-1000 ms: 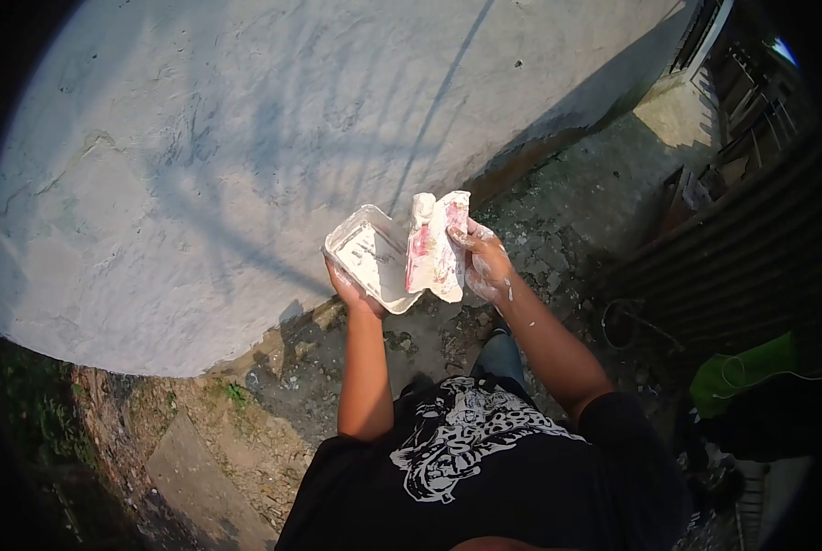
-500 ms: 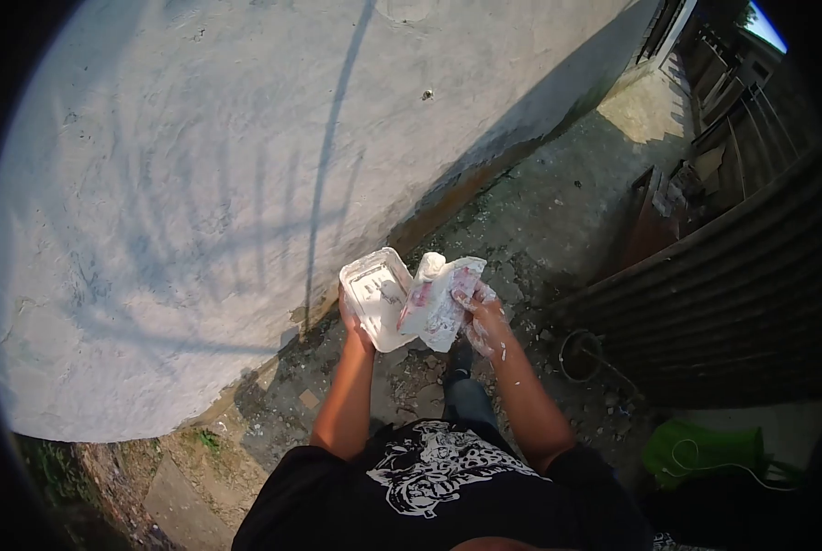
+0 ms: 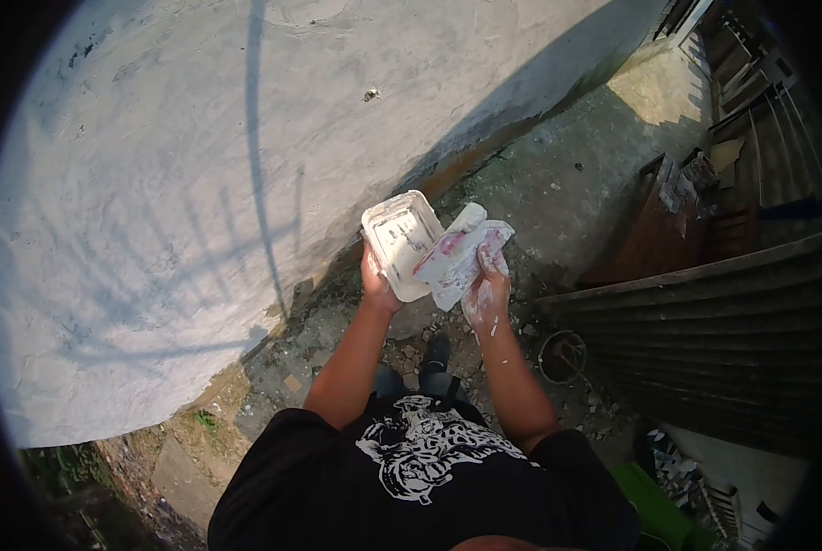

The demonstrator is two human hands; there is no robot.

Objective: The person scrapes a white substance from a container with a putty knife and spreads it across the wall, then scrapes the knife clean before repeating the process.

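Note:
A white rectangular tray (image 3: 400, 234), smeared with white paste inside, is gripped along its left side by my left hand (image 3: 377, 283). Paste-covered, my right hand (image 3: 487, 292) is closed on a crumpled white sheet (image 3: 457, 262) with pinkish-red marks. The sheet lies against the tray's right edge and partly overlaps it. White smears also mark my right wrist. Both hands are in front of my body, above the ground near the foot of the wall.
A rough whitewashed wall (image 3: 172, 184) fills the left side. Corrugated sheeting (image 3: 696, 340) stands at the right, with a bucket (image 3: 563, 356) beside it. Reddish-brown wooden furniture (image 3: 641, 230) lies beyond. Rubble covers the ground near my feet. A green item (image 3: 654, 505) is at the lower right.
Both hands, with the tray and the sheet, have moved up and slightly right in view. The camera view has shifted, and both my feet now stand closer together below.

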